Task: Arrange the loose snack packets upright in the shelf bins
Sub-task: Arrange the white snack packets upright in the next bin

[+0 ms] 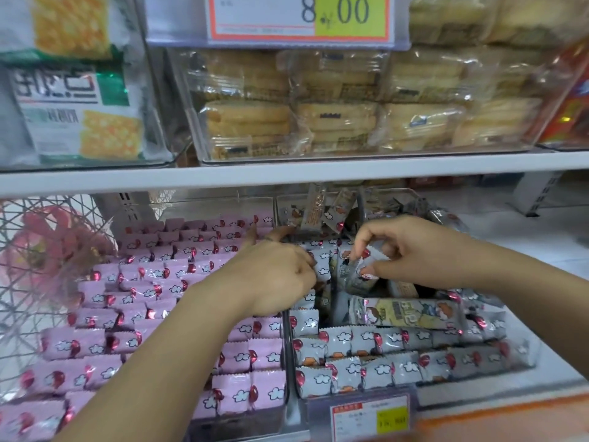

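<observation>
Above the clear plastic bin (pixel 527 352), my right hand (pixel 417 250) is pinching a light, slippery grey foil packet (pixel 363 266) by its crimped edge; whether my left hand (pixel 271 272) is gripping anything I cannot tell.

Price sign (pixel 298 17) — 8.00 — up top, wrapped biscuit packs (pixel 334 103) beneath, green-white cracker bags (pixel 76 106) left, pink flowers (pixel 54 247) in wire basket (pixel 19 218) lower left

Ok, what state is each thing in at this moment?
left hand: fingers curled on grey packets by the divider.
right hand: pinching one grey packet.
pink packets: standing in rows.
front grey packets: standing in rows.
long packet: lying flat across the right bin.
back packets: leaning, jumbled.
</observation>
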The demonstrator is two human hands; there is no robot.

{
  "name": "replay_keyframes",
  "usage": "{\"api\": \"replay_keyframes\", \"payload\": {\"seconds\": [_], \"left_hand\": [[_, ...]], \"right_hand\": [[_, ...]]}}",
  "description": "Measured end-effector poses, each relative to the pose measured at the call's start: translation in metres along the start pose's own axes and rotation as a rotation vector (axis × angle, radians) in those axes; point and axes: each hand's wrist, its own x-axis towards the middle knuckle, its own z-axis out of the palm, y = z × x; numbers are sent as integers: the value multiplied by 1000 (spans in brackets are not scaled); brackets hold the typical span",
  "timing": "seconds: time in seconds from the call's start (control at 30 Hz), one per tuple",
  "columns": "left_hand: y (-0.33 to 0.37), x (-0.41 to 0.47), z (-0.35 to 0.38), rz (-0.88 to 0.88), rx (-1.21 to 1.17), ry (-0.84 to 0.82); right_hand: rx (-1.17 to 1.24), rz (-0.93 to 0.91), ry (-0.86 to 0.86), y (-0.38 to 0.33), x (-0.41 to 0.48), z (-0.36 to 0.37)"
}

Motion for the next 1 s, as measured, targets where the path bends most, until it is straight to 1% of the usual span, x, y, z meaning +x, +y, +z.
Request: {"api": "replay_keyframes", "payload": {"seconds": [0.13, 0.27, 0.37, 0.47, 0.53, 0.6, 0.67, 0.7, 0.77, 0.87, 0.93, 1.0], "left_hand": [[0, 0, 0, 3, -3, -1], [1, -1, 1, 19, 9, 8], [1, -1, 0, 25, 8, 9], [-1, -1, 1, 35, -6, 15], [-2, -2, 1, 41, -93, 70], [-3, -3, 2, 32, -242, 142], [-2, -4, 3, 48, -323, 144], [-1, -4, 3, 67, -321, 117], [0, -4, 3, 103, -239, 64], [0, -3, 3, 71, -120, 31], [0, -2, 4, 76, -79, 33], [-2, 0, 6, 76, -73, 36]], "right_hand": [[-43, -40, -42, -2, -8, -1], [-30, -50, -58, -7, -8, 0], [-29, -40, -63, -13, 2, 12], [-93, -27, -53, -8, 19, 29], [-70, 0, -22, -6, 28, 35], [-58, 33, 5, -4, 33, 39], [-93, 45, -8, -2, 35, 42], [-101, 45, -18, -1, 35, 42], [-85, 53, -31, -3, 30, 37], [-92, 58, -96, -7, 13, 21], [-165, 54, -184, -8, 0, 14], [-259, 61, -228, -7, -11, 14]]}}
